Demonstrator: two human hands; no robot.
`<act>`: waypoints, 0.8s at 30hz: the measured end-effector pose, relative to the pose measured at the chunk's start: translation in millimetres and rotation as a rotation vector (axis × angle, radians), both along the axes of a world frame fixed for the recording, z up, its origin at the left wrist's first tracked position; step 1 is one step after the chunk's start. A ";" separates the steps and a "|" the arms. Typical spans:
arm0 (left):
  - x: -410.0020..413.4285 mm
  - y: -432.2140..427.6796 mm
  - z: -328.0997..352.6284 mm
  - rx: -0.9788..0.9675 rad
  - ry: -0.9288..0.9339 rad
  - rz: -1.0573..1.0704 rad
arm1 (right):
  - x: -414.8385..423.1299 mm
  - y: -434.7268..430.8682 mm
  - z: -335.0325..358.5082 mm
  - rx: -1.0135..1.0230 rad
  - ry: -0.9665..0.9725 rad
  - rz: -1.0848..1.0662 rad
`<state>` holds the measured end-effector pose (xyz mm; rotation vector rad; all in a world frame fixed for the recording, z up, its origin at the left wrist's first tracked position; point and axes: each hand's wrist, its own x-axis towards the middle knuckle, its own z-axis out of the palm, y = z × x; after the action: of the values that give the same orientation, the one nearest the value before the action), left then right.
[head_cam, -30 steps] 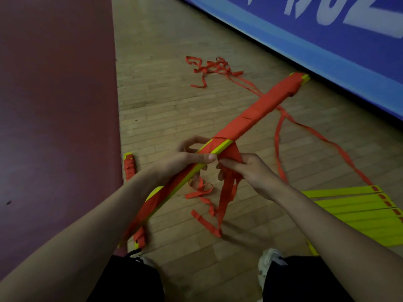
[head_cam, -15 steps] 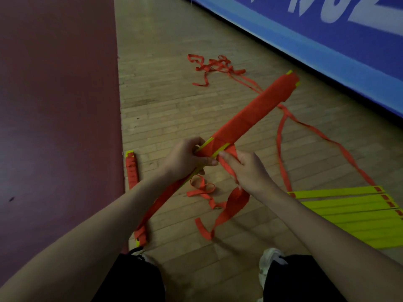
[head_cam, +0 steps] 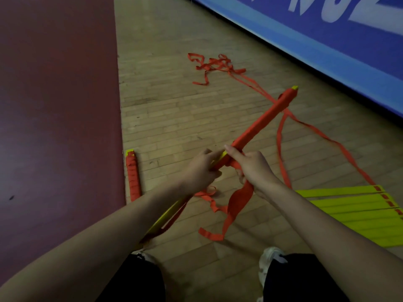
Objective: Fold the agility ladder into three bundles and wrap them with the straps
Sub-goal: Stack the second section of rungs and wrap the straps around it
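Now | gripping bundle (head_cam: 261,123) mid-length in left hand (head_cam: 199,170) | clamping strap (head_cam: 239,197) onto it with right hand (head_cam: 253,168) | pointing long axis far-right | expecting wrap heading near-left, toward left hand

yellow rungs (head_cam: 357,212), red straps (head_cam: 237,199), blue banner (head_cam: 327,40).
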<state>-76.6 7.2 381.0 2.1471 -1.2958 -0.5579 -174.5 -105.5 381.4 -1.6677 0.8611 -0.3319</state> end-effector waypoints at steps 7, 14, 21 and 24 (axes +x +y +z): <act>23.2 19.1 16.0 0.142 0.969 0.047 | 0.7 -7.0 8.8 0.151 -0.165 0.030; 29.0 24.6 17.8 0.073 1.317 0.001 | -0.6 -16.4 16.3 0.240 -0.338 0.089; 29.7 26.6 16.2 -0.002 1.309 -0.057 | -3.0 -18.9 18.1 0.293 -0.383 0.169; 35.0 26.3 15.2 -0.060 1.292 -0.081 | -4.1 -19.6 14.1 0.195 -0.297 0.232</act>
<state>-41.6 33.6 396.2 1.1642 -0.6016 -1.5402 -178.6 -125.1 395.5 -1.4728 0.4585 -0.3154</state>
